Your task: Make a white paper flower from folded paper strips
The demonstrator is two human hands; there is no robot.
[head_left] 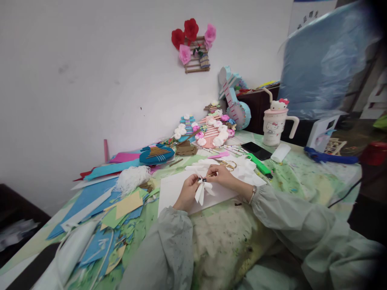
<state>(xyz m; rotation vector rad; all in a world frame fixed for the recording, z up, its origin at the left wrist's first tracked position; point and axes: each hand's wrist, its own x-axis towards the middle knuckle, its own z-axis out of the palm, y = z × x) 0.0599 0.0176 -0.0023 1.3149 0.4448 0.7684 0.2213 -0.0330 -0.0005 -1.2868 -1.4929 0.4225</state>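
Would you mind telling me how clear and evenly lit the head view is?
Head view: soft, even light with no harsh glare; the left hand, right hand and the white paper piece between them look fairly sharp; the right edge darkens, and the table tilts from wide-angle distortion.

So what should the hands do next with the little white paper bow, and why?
Probably pull the wrap snug around the middle. The left hand pinches the white paper bow at its gathered centre, while the right hand holds something thin and dark-tipped right at that spot; what it is cannot be told. The folds below fan out loose, so the centre likely needs tightening before letting go.
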